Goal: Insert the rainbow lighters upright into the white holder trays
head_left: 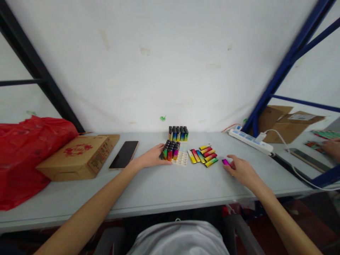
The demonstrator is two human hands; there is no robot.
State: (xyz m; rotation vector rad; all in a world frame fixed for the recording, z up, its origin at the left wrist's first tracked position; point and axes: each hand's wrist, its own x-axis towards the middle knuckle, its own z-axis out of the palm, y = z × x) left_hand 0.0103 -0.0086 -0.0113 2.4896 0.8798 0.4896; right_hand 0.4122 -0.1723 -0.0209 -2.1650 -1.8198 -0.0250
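Several colourful lighters (pixel 170 151) with black tops stand upright in rows in a white tray (pixel 181 159). Bare round holes show on the tray's right side. My left hand (pixel 152 156) is curled around the left side of this group, fingers behind and thumb in front. In my right hand (pixel 240 169) a purple lighter (pixel 226 162) is pinched just above the table, partly hidden by the fingers. Between the hands lies a loose pile of lighters (pixel 203 155) in yellow, red, blue and green.
Behind the tray stands another block of upright lighters (pixel 178 134). To the left are a phone (pixel 124 154), a cardboard box (pixel 79 156) and a red plastic bag (pixel 29 152). A power strip (pixel 249 141) lies at right; beyond the blue frame (pixel 281 71) another person's hand (pixel 332 147) shows.
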